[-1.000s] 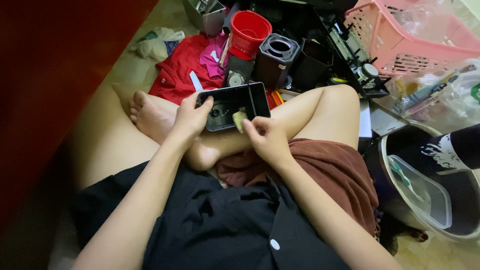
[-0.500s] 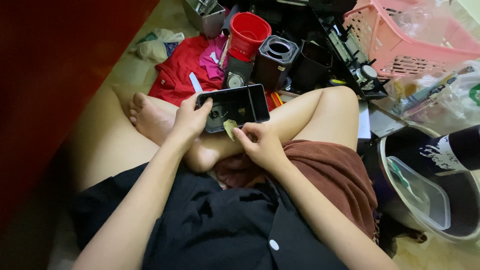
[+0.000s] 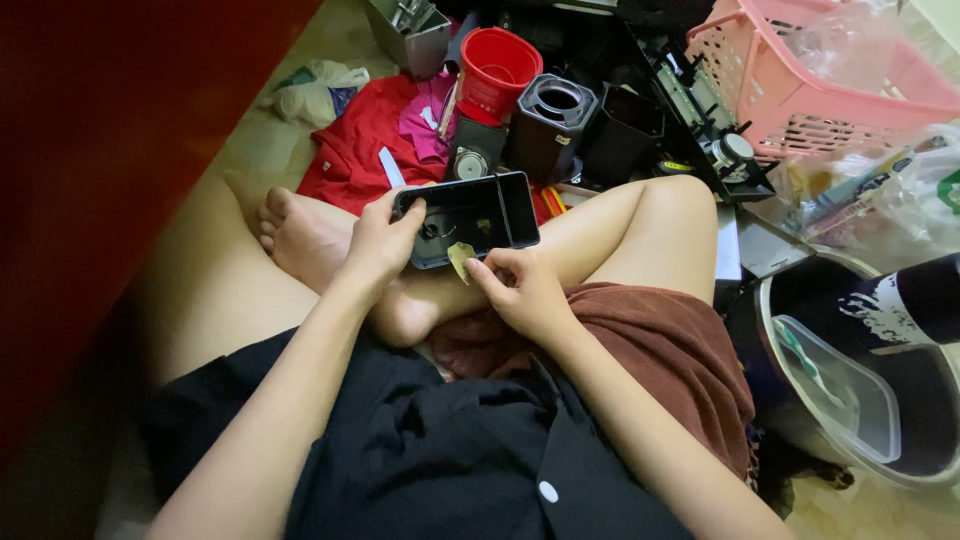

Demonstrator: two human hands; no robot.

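I sit cross-legged on the floor. My left hand (image 3: pixel 378 243) grips the left end of a shallow black rectangular tray (image 3: pixel 470 215) that rests over my shin. A few small bits lie inside the tray. My right hand (image 3: pixel 520 292) is below the tray's front edge, fingers pinched on a small yellowish scrap (image 3: pixel 460 259) that touches the tray's rim.
Ahead lie a red cup (image 3: pixel 496 68), a dark square container (image 3: pixel 552 120), a red cloth (image 3: pixel 360 140) and a metal box (image 3: pixel 410 35). A pink basket (image 3: pixel 800 95) stands at the upper right. A black bucket (image 3: pixel 930 420) with a clear lid is at my right. A dark red wall (image 3: pixel 100 150) runs along my left.
My right hand has pulled back from over the tray to just below its front edge, bringing the yellowish scrap with it. My left hand has kept its hold on the tray.
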